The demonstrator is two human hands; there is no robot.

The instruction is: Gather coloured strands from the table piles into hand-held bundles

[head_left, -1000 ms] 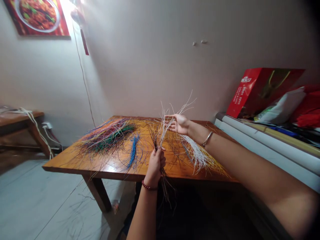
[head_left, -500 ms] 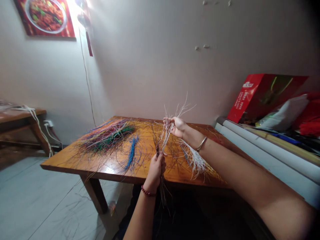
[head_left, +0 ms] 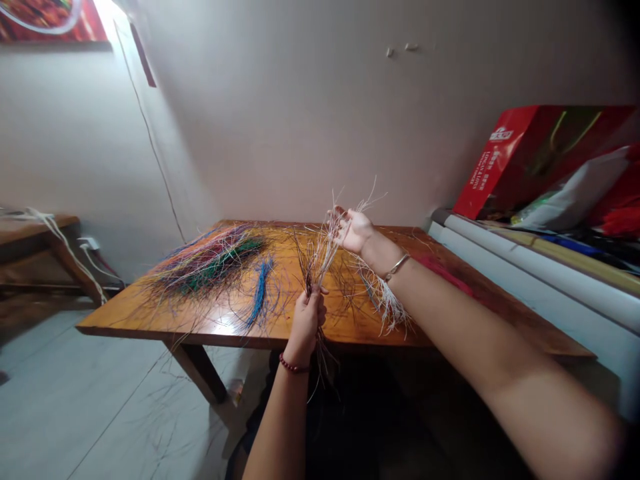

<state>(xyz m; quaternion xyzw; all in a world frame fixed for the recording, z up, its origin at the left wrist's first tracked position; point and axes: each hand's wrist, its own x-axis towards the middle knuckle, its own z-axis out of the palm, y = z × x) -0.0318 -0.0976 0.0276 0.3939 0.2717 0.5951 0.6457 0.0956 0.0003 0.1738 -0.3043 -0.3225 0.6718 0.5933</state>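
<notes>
My left hand (head_left: 309, 319) is closed round a bundle of thin, wiry strands (head_left: 320, 267), dark brown on one side and whitish on the other. The strands fan out above the fist, and their loose ends hang below it. Up at the top of the pale strands is my right hand (head_left: 353, 230), palm turned up and fingers apart, with some strands lying against the fingers. A white tuft of strands (head_left: 393, 307) rests on the table below the right forearm. Left of my left hand lies a blue bundle (head_left: 261, 292).
The wooden table (head_left: 150, 319) carries a large heap of multicoloured strands (head_left: 210, 263) at the left. Pinkish-red strands (head_left: 447, 275) lie behind the right forearm. Long white rolls (head_left: 540, 273), with a red gift bag (head_left: 500, 157) on them, border the table's right side.
The view has shifted somewhat. My right hand has moved up slightly along the pale strands, and its fingers have spread more. My left hand keeps its hold on the bundle.
</notes>
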